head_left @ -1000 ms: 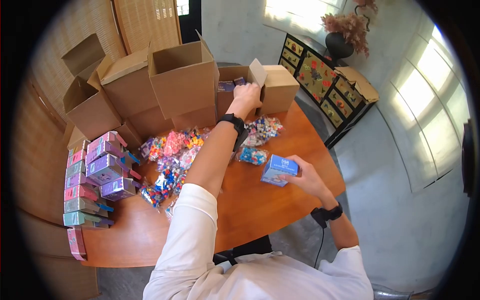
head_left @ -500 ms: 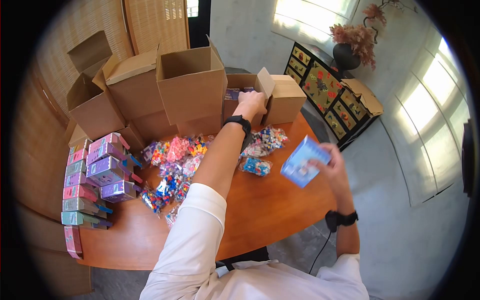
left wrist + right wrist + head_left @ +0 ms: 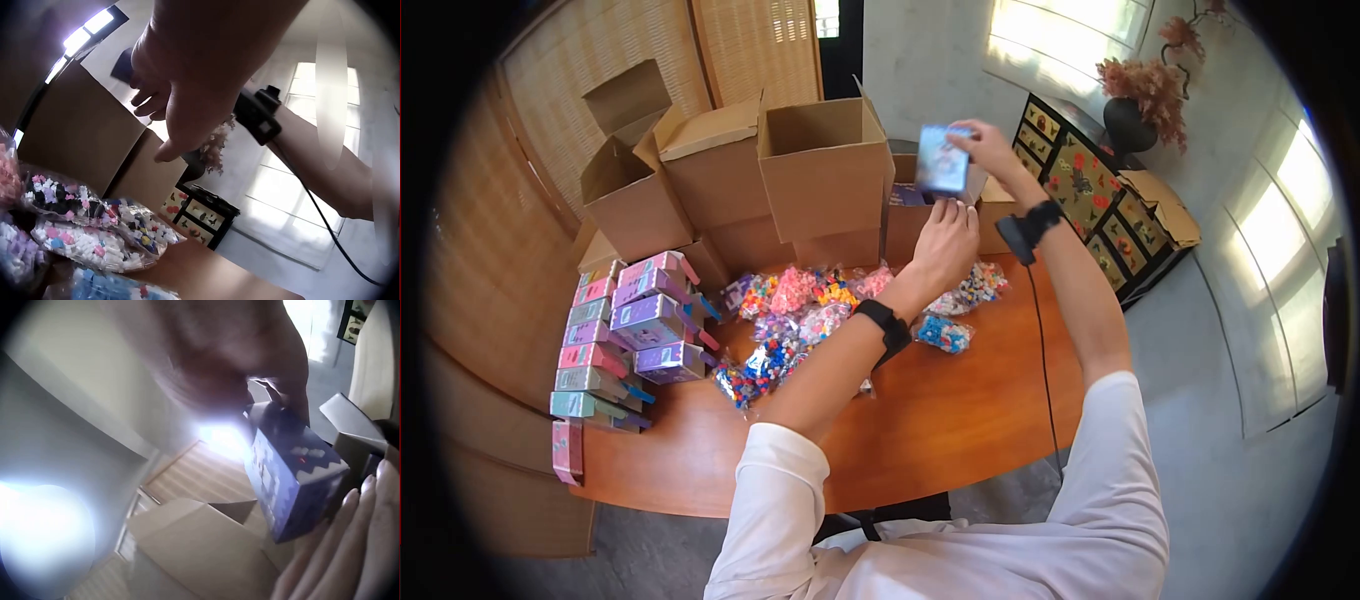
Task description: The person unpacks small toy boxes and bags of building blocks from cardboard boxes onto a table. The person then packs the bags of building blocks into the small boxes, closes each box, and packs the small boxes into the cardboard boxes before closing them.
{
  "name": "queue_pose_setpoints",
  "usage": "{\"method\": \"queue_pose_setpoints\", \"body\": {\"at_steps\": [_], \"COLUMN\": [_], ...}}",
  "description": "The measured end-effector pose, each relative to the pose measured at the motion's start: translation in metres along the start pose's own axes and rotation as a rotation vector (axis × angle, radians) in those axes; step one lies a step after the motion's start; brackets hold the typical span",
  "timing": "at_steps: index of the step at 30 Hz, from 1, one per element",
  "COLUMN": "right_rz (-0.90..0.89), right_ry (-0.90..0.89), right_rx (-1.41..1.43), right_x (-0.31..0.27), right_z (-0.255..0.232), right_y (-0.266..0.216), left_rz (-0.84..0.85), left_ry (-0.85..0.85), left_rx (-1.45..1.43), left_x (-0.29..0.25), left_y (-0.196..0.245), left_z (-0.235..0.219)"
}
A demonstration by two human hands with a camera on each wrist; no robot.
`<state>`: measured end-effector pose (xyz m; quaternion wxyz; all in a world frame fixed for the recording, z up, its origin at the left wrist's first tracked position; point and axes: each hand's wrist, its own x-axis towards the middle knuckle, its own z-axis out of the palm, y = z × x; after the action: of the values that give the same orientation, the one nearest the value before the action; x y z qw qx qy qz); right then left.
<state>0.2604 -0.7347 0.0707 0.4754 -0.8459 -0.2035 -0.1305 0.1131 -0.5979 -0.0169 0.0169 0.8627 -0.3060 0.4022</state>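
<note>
We pinch a small blue box (image 3: 943, 162) between the thumb and fingers of our right hand (image 3: 992, 152). It is tipped and up in the air, over the low cardboard box (image 3: 898, 240) near the far right part of the counter (image 3: 920, 430). Our left hand (image 3: 948, 243) is open, with its fingers out nearly straight and side by side, just under the blue box. We can't tell if those fingers touch it. Some purple boxes (image 3: 907, 196) sit inside the low cardboard box. Big cardboard boxes (image 3: 825, 190) stand next to it along the far edge. In front of them lie clear bags of tiny colored bits (image 3: 768, 368), and a bag of blue bits (image 3: 943, 334) is near the right end of the pile. Small colorful boxes (image 3: 648, 320) are piled up by the left edge.
</note>
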Motion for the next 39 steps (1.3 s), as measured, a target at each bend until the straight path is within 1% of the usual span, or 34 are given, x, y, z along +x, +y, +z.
{"method": "queue_pose_setpoints", "body": {"at_steps": [1, 2, 3, 4, 5, 6, 7, 9, 10, 11, 12, 13, 14, 15, 16, 18, 19, 21, 23, 24, 26, 27, 28, 29, 30, 31, 32, 33, 35, 36, 38, 39], "right_rz": [-0.003, -0.135, -0.134, -0.2, -0.266, -0.251, -0.25, -0.204, -0.202, -0.062, 0.078, 0.079, 0.047, 0.012, 0.031, 0.0, -0.031, -0.019, -0.004, -0.007, -0.011, -0.029, -0.048, -0.051, 0.013, 0.078, 0.125, 0.123, -0.105, -0.107, -0.282, -0.285], "right_ry": [-0.027, 0.058, 0.063, 0.137, 0.21, 0.174, 0.172, 0.03, 0.03, -0.048, -0.123, -0.12, -0.065, -0.01, -0.048, -0.031, -0.018, -0.036, -0.052, -0.065, -0.081, -0.034, 0.015, 0.014, -0.076, -0.166, -0.226, -0.225, -0.139, -0.138, 0.241, 0.239], "right_rx": [-0.107, -0.365, -0.359, -0.436, -0.513, -0.491, -0.489, -0.515, -0.518, -0.418, -0.315, -0.316, -0.367, -0.416, -0.409, -0.396, -0.391, -0.406, -0.421, -0.447, -0.466, -0.478, -0.492, -0.49, -0.45, -0.41, -0.553, -0.555, -0.898, -0.9, -0.754, -0.755], "right_x": [0.011, 0.006, 0.003, -0.001, -0.004, -0.006, -0.008, -0.014, -0.021, -0.028, -0.032, -0.032, -0.031, -0.031, -0.024, -0.011, -0.013, -0.019, -0.021, -0.022, -0.019, -0.018, -0.016, -0.011, -0.006, -0.005, -0.005, -0.007, -0.017, -0.018, -0.016, -0.015], "right_z": [0.016, 0.027, 0.031, 0.035, 0.037, 0.036, 0.037, 0.038, 0.039, 0.041, 0.046, 0.054, 0.064, 0.072, 0.075, 0.075, 0.074, 0.074, 0.074, 0.076, 0.084, 0.085, 0.084, 0.082, 0.077, 0.072, 0.068, 0.064, 0.052, 0.043, 0.025, 0.019], "right_y": [0.024, 0.028, 0.032, 0.033, 0.032, 0.031, 0.03, 0.031, 0.021, 0.003, -0.009, -0.01, -0.005, 0.001, 0.008, 0.02, 0.013, -0.001, -0.002, -0.003, 0.007, 0.013, 0.019, 0.026, 0.032, 0.032, 0.033, 0.036, 0.028, 0.023, 0.014, 0.014], "left_rz": [0.006, -0.047, -0.102, -0.098, -0.152, -0.208, -0.21, -0.233, -0.273, -0.272, -0.29, -0.305, -0.303, -0.299, -0.291, -0.281, -0.277, -0.276, -0.285, -0.285, -0.291, -0.293, -0.293, -0.294, -0.298, -0.319, -0.339, -0.341, -0.322, -0.322, -0.31, -0.313], "left_ry": [-0.006, -0.14, -0.273, -0.276, -0.273, -0.27, -0.271, 0.065, 0.004, 0.005, -0.048, -0.101, -0.189, -0.19, -0.184, -0.179, -0.16, -0.139, -0.206, -0.207, -0.267, -0.271, -0.236, -0.198, -0.195, -0.156, -0.116, -0.113, -0.073, -0.071, -0.171, -0.17], "left_rx": [0.005, -0.155, -0.313, -0.308, -0.304, -0.302, -0.301, -0.042, 0.016, 0.012, -0.007, -0.026, -0.076, -0.075, -0.049, -0.019, 0.019, 0.055, 0.01, 0.01, -0.008, -0.005, -0.007, -0.009, -0.007, -0.022, -0.036, -0.036, 0.056, 0.056, 0.116, 0.116], "left_x": [-0.002, -0.003, -0.002, 0.001, 0.003, 0.004, 0.003, -0.002, -0.003, -0.007, -0.01, -0.012, -0.013, -0.015, -0.019, -0.021, -0.019, -0.017, -0.014, -0.013, -0.016, -0.018, -0.02, -0.02, -0.019, -0.019, -0.019, -0.017, -0.013, -0.011, -0.006, -0.004], "left_y": [0.001, 0.0, -0.001, -0.003, -0.006, -0.007, -0.009, -0.015, -0.018, -0.017, -0.016, -0.016, -0.013, -0.011, -0.011, -0.014, -0.017, -0.019, -0.018, -0.017, -0.014, -0.015, -0.015, -0.016, -0.018, -0.018, -0.02, -0.021, -0.023, -0.022, -0.019, -0.02], "left_z": [-0.012, -0.023, -0.035, -0.046, -0.055, -0.062, -0.057, -0.036, -0.027, -0.02, -0.015, -0.013, -0.022, -0.023, -0.019, -0.015, -0.015, -0.015, -0.023, -0.028, -0.03, -0.032, -0.032, -0.032, -0.032, -0.029, -0.027, -0.024, -0.013, -0.011, -0.012, -0.011]}}
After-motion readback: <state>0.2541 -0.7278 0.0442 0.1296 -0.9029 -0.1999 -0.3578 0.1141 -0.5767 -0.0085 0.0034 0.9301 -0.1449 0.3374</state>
